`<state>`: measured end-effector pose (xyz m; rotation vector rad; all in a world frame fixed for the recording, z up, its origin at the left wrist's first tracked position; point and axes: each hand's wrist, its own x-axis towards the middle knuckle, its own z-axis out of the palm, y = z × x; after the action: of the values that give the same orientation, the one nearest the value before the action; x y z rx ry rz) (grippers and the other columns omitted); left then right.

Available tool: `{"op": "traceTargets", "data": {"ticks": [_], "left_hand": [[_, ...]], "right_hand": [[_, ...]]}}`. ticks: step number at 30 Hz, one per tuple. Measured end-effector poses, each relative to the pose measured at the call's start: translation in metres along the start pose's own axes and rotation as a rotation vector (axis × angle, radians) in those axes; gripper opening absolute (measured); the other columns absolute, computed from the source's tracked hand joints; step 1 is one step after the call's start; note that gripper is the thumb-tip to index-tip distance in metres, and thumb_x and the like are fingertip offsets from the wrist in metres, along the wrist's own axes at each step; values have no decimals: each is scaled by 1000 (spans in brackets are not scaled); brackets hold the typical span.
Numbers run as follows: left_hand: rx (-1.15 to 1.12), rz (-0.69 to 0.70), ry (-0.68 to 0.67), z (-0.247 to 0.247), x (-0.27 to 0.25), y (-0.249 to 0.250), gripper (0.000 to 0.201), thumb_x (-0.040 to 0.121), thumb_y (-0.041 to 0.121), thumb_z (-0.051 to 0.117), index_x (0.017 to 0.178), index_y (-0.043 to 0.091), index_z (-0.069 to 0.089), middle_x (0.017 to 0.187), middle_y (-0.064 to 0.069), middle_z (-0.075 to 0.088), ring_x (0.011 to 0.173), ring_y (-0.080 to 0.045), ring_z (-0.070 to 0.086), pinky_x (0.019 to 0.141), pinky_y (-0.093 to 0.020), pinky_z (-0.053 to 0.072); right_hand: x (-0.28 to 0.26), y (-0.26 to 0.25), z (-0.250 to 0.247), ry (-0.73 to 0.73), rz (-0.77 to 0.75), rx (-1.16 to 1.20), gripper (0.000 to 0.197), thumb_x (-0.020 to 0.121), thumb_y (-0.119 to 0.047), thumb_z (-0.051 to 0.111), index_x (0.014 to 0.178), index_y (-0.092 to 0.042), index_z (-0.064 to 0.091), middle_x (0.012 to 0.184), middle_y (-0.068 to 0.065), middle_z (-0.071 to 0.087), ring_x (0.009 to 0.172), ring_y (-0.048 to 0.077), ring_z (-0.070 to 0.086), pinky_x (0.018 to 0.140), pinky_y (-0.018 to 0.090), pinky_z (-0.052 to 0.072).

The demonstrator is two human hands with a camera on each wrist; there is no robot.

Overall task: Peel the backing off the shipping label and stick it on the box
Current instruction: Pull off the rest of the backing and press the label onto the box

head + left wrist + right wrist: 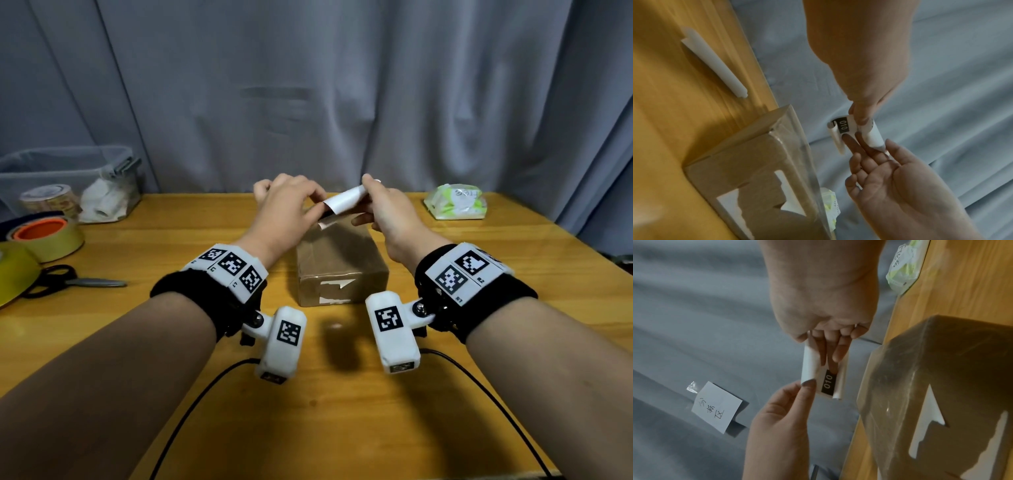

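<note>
A small white shipping label (345,200), curled at its edges and printed with a black "010" patch (828,382), is held in the air above the far end of the box (339,263). My left hand (301,205) pinches its left end between thumb and fingertips (807,386). My right hand (376,202) grips the other end, thumb on top and straight fingers (857,146) underneath. A white flap curls down below the left fingertips. The brown taped cardboard box (748,170) stands on the table, with torn white label scraps on its near face.
At the left are a clear plastic bin (68,174), tape rolls (48,236) and scissors (82,281). A tissue pack (455,202) lies at the back right. A rolled white sheet (715,65) lies behind the box. Grey curtain (308,85) with a taped note (716,405).
</note>
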<state>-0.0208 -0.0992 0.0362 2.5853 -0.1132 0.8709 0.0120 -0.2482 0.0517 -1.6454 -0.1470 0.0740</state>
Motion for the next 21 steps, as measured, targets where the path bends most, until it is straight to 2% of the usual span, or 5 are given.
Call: {"op": "traceTargets", "data": {"ticks": [4,7,10,14,21], "left_hand": [[-361,-237,-119,11,18,-12,10,80,28,65,70,27,64,77,2,68,81,-14,58,89,-38,41],[-550,-366,-194,15,27,-19,11,82,9,67,73,15,63,77,-12,62,74,-19,52,68,-24,45],[-601,-438,-267,20,30,-25,8,85,5,63,78,11,64,73,-7,59,65,-13,50,51,-7,42],[-629,-480,-331,29,30,-37,15,85,5,63,72,13,62,69,-2,58,62,-10,50,50,-7,42],[-610,-487,-312,48,33,-48,25,83,-1,63,66,16,56,67,-1,55,61,-10,47,54,-9,41]], "right_hand": [[7,6,-11,-201,-200,-318,47,94,-41,46,96,2,66,82,2,59,64,7,50,62,17,40],[18,14,-12,-364,-326,-714,28,84,-24,67,106,-6,65,95,1,58,76,-1,56,74,14,44],[25,23,-11,-368,-311,-1055,29,79,-27,70,108,-25,65,101,-5,48,107,17,48,100,36,38],[20,27,-10,-360,-383,-1035,9,80,-25,68,82,-32,63,100,-8,48,108,15,40,94,31,27],[18,31,-6,-392,-477,-981,9,80,-18,65,78,-26,61,81,-11,63,91,18,65,101,38,42]]}}
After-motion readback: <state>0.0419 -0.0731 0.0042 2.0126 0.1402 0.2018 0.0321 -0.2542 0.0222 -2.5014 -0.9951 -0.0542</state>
